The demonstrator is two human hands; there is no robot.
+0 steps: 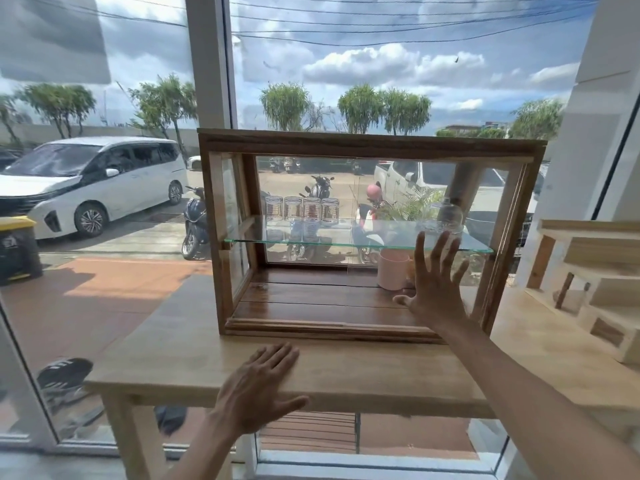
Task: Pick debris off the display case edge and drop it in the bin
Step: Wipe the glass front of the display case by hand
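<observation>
Head view: light wood table [346, 372] standing against big window [138, 98], street and parked cars showing outside. Wooden display case [363, 147] sitting on table, glass shelf [346, 237] inside carrying four glass jars [301, 209]; pink cup [393, 270] on dark plank floor. Left hand [256, 389] lying flat on table edge, fingers spread, holding nothing. Right hand [433, 289] spreading wide open at case front, right side, gripping nothing. Debris not making out. Pale wood rack [595, 271] sitting at right.
</observation>
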